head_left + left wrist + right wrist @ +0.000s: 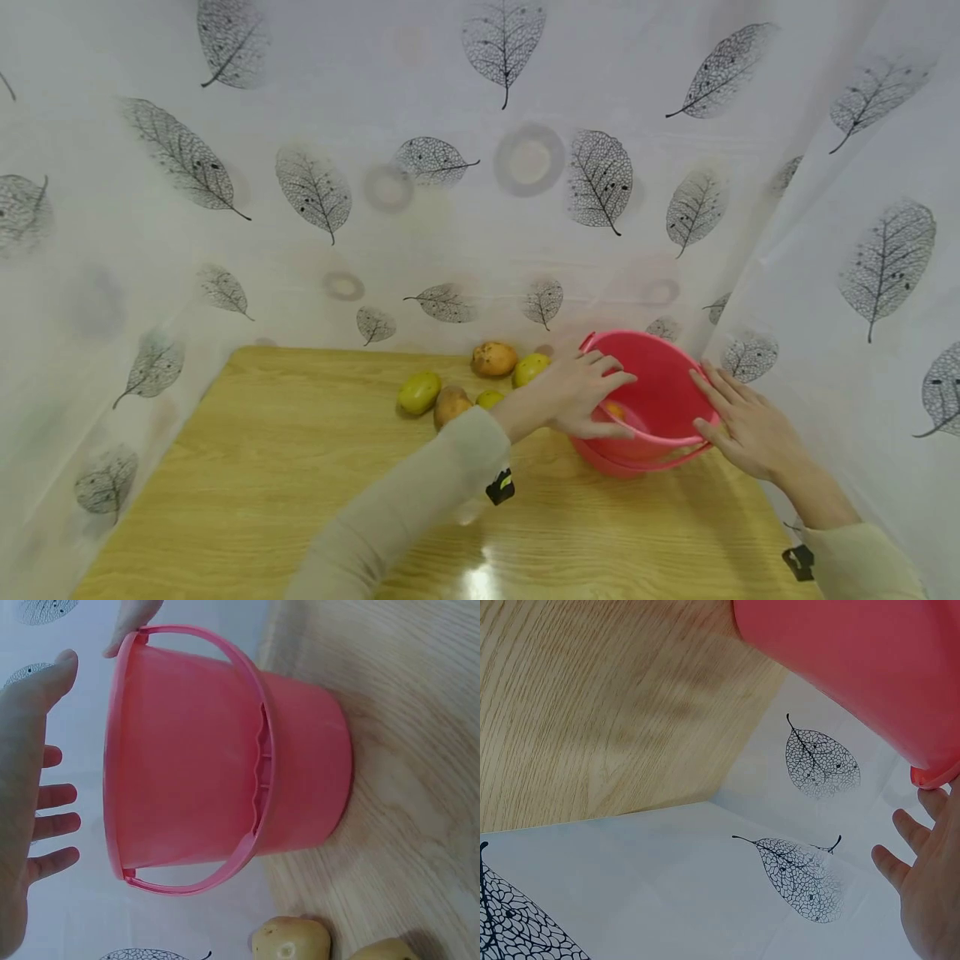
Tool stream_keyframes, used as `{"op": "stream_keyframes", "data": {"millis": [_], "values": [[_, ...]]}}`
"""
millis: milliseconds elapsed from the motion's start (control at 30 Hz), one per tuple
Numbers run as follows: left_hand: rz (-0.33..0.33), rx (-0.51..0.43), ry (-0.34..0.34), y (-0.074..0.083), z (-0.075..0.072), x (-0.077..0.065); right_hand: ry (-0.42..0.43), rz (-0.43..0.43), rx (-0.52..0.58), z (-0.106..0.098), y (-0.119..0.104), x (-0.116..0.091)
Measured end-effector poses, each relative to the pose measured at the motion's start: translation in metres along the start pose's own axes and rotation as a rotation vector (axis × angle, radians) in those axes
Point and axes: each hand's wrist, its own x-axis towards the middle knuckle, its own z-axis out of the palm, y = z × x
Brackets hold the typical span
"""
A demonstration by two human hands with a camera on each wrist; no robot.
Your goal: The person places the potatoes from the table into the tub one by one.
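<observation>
A pink bucket point(645, 450) with its handle point(262, 765) hanging down the near side stands upright on the wooden table. Over the bucket's left rim, my left hand point(577, 392) reaches with fingers spread and nothing in them. At the right rim, my right hand point(753, 425) rests with extended fingers, thumb toward the near side. The right wrist view has its fingers point(911, 832) beside the rim's outer lug. Low inside the bucket, a small orange-yellow piece point(616, 410) shows, mostly hidden by the near rim.
Left of the bucket lie brown potatoes point(452, 406) and yellow-green oval fruits point(419, 393), some partly behind my left arm. A brownish-orange potato point(493, 359) sits near the back edge. White leaf-printed sheeting point(450, 242) encloses the table point(285, 475) at the back and sides.
</observation>
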Motion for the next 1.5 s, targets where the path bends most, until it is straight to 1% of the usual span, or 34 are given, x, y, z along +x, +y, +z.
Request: {"op": "stream_keyframes", "data": {"millis": [233, 467, 567, 733, 833, 1000, 1167, 1267, 1500], "values": [[0.019, -0.002, -0.02, -0.005, -0.007, -0.018, 0.01, -0.014, -0.008, 0.001, -0.002, 0.0], [-0.014, 0.015, -0.03, -0.017, -0.01, -0.039, -0.005, 0.011, 0.013, 0.002, 0.0, -0.001], [-0.018, -0.007, -0.022, -0.025, -0.009, -0.048, -0.014, 0.018, 0.017, 0.001, 0.0, 0.0], [-0.015, -0.064, 0.023, -0.038, -0.001, -0.065, -0.013, 0.015, 0.006, 0.001, -0.001, -0.001], [-0.026, -0.081, 0.044, -0.044, 0.004, -0.077, -0.013, 0.016, 0.004, 0.001, -0.001, -0.001], [-0.068, -0.079, 0.025, -0.053, 0.009, -0.093, -0.013, 0.016, 0.004, 0.002, -0.001, -0.002], [-0.094, -0.076, 0.024, -0.066, 0.016, -0.108, -0.013, 0.017, 0.0, 0.0, -0.001, -0.002], [-0.108, -0.085, 0.028, -0.075, 0.022, -0.119, -0.017, 0.006, -0.016, -0.001, -0.001, 0.0], [-0.197, -0.128, 0.026, -0.101, 0.043, -0.148, -0.014, -0.015, -0.044, -0.004, -0.002, 0.001]]}}
